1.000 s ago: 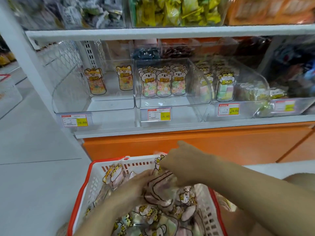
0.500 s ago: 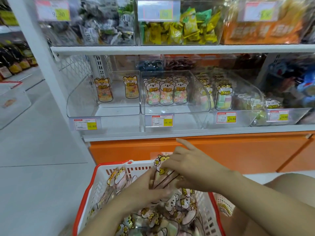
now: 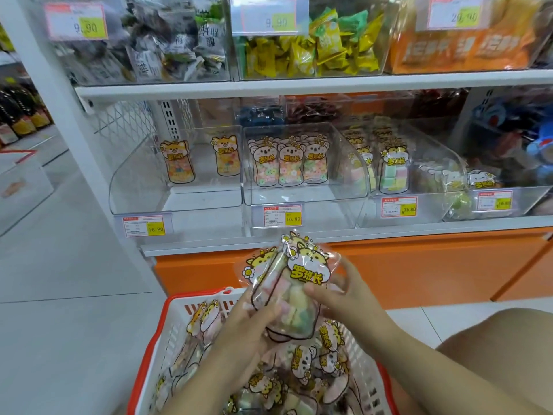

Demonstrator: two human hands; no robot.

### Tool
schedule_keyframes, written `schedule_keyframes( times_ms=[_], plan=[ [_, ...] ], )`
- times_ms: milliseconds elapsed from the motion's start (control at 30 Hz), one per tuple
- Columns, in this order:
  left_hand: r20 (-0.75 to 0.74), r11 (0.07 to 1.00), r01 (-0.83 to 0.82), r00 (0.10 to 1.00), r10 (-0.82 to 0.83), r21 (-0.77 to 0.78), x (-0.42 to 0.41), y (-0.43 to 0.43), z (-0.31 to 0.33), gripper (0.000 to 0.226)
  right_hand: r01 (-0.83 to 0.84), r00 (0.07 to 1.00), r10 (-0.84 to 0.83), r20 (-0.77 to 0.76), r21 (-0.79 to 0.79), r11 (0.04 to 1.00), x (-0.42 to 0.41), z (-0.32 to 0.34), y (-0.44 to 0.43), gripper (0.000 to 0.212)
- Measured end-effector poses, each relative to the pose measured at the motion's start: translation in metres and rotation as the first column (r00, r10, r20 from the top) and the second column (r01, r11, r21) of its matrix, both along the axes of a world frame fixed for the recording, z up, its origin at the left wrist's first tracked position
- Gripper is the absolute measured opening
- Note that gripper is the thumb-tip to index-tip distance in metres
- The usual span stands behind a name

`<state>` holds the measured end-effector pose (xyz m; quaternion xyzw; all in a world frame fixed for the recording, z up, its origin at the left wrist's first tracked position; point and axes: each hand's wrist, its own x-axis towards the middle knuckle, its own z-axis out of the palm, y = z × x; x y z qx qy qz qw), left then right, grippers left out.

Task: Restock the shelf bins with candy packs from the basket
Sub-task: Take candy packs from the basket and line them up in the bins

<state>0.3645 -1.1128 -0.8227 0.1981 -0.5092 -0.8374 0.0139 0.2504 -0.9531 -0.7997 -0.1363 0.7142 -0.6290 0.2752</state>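
Glossy, crinkly clear plastic film on the candy packs (image 3: 308,271), moulded white plastic lattice with a red rim for the basket (image 3: 171,335), smooth transparent hard plastic for the shelf bins (image 3: 348,172), matt white painted metal, by the look, on the shelf (image 3: 299,85), paper for the price tags (image 3: 282,216), smooth pale tile on the floor (image 3: 59,324).

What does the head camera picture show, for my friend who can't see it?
The left hand and right hand hold candy packs just above a red-rimmed basket full of more packs. Behind, clear shelf bins hold a few similar packs.
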Motion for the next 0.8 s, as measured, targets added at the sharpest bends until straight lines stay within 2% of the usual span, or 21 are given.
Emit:
schedule_keyframes(
  times_ms=[33, 100, 167, 267, 333, 433, 500, 533, 633, 700, 800],
  plan=[
    [-0.003, 1.0, 0.002, 1.0, -0.002, -0.005, 0.001, 0.001, 0.003, 0.084, -0.002, 0.998, 0.008, 0.069, -0.091, 0.996, 0.0, -0.003, -0.002, 0.089],
    [-0.004, 0.999, -0.008, 1.0, 0.008, -0.042, 0.002, 0.004, 0.009, 0.071, 0.008, 0.996, 0.012, 0.094, -0.206, 0.979, 0.002, -0.001, -0.006, 0.055],
    [-0.018, 0.997, -0.024, 1.0, 0.022, -0.077, 0.001, 0.005, 0.015, 0.056, 0.019, 0.997, -0.001, 0.075, -0.235, 0.972, 0.004, 0.002, -0.006, 0.042],
    [-0.006, 0.989, -0.031, 1.0, 0.03, -0.147, -0.002, 0.002, 0.028, 0.037, 0.036, 0.997, -0.013, 0.082, -0.285, 0.958, 0.002, 0.002, -0.004, 0.045],
    [0.011, 0.981, -0.039, 0.999, 0.042, -0.19, -0.002, -0.002, 0.033, 0.047, 0.065, 0.996, -0.04, 0.085, -0.312, 0.948, -0.002, 0.001, -0.001, 0.046],
    [0.013, 0.941, -0.063, 0.997, 0.072, -0.332, -0.001, -0.006, 0.034, 0.061, 0.081, 0.991, -0.031, 0.132, -0.388, 0.918, -0.008, 0.008, 0.0, 0.032],
    [0.01, 0.926, -0.019, 1.0, 0.025, -0.377, -0.004, -0.003, 0.039, 0.072, 0.082, 0.989, -0.02, 0.149, -0.425, 0.902, -0.012, 0.014, 0.002, 0.029],
    [0.013, 0.919, 0.025, 1.0, -0.021, -0.394, -0.006, 0.0, 0.044, 0.072, 0.077, 0.99, -0.018, 0.141, -0.426, 0.902, -0.013, 0.016, 0.003, 0.034],
    [0.033, 0.855, 0.096, 0.995, -0.092, -0.509, -0.013, 0.01, 0.062, 0.048, 0.074, 0.993, -0.027, 0.119, -0.413, 0.908, -0.02, 0.02, 0.004, 0.039],
    [0.027, 0.836, 0.112, 0.993, -0.115, -0.536, -0.02, 0.012, 0.067, 0.05, 0.103, 0.99, -0.048, 0.135, -0.439, 0.892, -0.024, 0.023, 0.006, 0.038],
    [-0.042, 0.863, 0.109, 0.988, -0.149, -0.494, -0.029, 0.02, 0.076, 0.055, 0.182, 0.973, -0.085, 0.213, -0.491, 0.852, -0.029, 0.027, 0.01, 0.038]
  ],
)
